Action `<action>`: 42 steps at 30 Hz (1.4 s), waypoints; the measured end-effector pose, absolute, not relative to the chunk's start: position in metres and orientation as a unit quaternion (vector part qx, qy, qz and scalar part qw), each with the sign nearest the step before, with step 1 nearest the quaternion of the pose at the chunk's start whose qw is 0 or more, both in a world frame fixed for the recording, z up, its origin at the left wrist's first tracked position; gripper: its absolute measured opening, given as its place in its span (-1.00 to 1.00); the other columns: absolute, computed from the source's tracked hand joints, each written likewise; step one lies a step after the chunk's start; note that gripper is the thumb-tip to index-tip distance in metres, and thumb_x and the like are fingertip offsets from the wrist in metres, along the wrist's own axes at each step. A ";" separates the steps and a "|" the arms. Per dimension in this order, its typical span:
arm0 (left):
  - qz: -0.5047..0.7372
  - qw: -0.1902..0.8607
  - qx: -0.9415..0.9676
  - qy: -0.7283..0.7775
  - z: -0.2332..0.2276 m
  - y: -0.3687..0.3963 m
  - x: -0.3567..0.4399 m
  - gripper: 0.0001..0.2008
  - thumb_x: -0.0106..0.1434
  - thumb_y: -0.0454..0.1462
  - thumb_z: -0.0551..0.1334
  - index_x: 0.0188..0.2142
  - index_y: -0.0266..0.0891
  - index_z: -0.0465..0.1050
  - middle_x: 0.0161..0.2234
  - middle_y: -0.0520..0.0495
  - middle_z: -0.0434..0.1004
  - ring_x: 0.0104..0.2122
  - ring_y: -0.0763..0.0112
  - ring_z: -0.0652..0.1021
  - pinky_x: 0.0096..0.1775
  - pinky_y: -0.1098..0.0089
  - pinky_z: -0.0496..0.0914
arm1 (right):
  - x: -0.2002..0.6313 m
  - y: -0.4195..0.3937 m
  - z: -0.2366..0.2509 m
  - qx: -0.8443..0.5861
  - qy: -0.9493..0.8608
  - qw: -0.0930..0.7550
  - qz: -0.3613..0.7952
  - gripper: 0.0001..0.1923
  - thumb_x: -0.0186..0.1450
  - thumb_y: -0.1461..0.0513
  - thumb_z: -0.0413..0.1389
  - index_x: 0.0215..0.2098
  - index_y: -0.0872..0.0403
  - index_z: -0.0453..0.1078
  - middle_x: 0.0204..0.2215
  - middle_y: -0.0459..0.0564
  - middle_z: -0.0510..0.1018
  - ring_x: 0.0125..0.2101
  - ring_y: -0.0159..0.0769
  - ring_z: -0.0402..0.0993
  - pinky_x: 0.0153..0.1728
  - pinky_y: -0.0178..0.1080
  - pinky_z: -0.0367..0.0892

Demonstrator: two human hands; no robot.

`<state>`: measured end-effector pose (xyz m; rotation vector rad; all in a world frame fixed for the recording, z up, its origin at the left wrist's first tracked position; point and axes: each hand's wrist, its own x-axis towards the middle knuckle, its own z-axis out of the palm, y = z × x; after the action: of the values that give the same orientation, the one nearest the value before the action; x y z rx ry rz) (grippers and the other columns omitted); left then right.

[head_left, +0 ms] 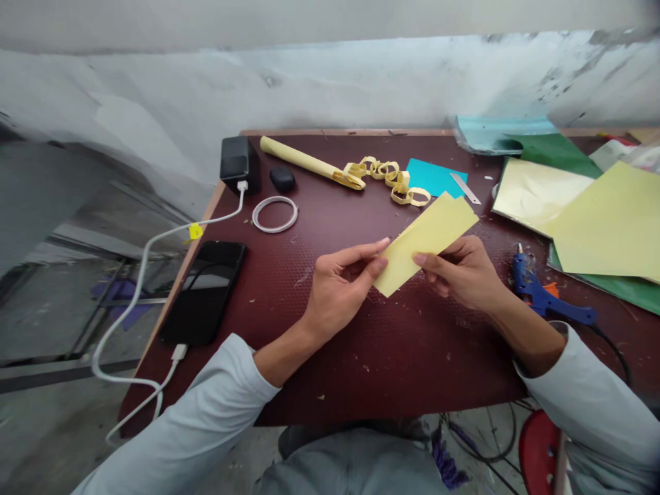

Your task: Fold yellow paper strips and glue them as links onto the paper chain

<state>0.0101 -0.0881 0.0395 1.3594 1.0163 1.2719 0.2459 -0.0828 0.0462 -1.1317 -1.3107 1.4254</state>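
Both forearms reached in over the dark red table [361, 357]; the left hand [337, 289] and right hand [464, 271] pinched a pale yellow rectangular paper strip [425, 240] between fingers, tilted up rightward, above the table's middle.

You have only one view, from the camera on your head. It looks forward and down over the table [320, 385], which fills the middle and the right of the frame. Your left hand [337, 285] and right hand [461, 271] sit close to the lens, near the centre. The wall [309, 82] crosses the top of the frame, and the floor [46, 330] shows at the left. Your sleeves enter from the bottom corners.
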 end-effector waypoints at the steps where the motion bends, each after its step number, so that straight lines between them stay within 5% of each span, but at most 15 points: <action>1: 0.523 0.491 0.559 0.416 0.039 -0.088 0.010 -0.68 0.35 -0.12 0.53 0.05 -0.16 0.78 0.00 -0.18 0.82 -0.07 0.16 0.79 -0.03 0.23 0.72 | 0.245 -0.083 0.045 -0.449 -0.529 0.430 0.577 -0.65 0.28 0.05 0.53 -0.43 0.08 0.60 -0.60 -0.14 0.51 -0.72 -0.49 0.28 -0.76 -0.36 0.12; 21: 0.524 0.487 0.567 0.409 0.037 -0.086 0.010 -0.70 0.35 -0.12 0.53 0.03 -0.14 0.79 0.01 -0.18 0.81 -0.06 0.13 0.80 -0.04 0.22 0.72 | 0.247 -0.080 0.045 -0.476 -0.550 0.456 0.513 -0.59 0.32 -0.03 0.49 -0.49 0.04 0.58 -0.60 -0.11 0.50 -0.70 -0.45 0.27 -0.70 -0.28 0.16; 32: 0.519 0.495 0.573 0.397 0.033 -0.087 0.005 -0.73 0.38 -0.18 0.52 0.06 -0.10 0.78 0.02 -0.14 0.80 -0.03 0.15 0.80 -0.02 0.27 0.71 | 0.248 -0.075 0.054 -0.501 -0.504 0.548 0.442 -0.59 0.41 0.01 0.40 -0.51 -0.01 0.51 -0.59 -0.10 0.44 -0.67 -0.44 0.20 -0.65 -0.21 0.15; 42: 0.514 0.537 0.528 0.411 0.032 -0.083 0.008 -0.60 0.25 -0.09 0.60 0.03 -0.17 0.79 0.01 -0.19 0.81 -0.08 0.14 0.79 -0.07 0.24 0.72 | 0.248 -0.079 0.051 -0.494 -0.578 0.439 0.480 -0.50 0.43 -0.09 0.38 -0.50 0.05 0.49 -0.61 -0.10 0.48 -0.67 -0.45 0.30 -0.66 -0.29 0.18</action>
<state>0.0084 -0.0834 0.0321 1.2561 0.9784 1.2224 0.2483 -0.0785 0.0515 -1.2267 -1.4363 1.1920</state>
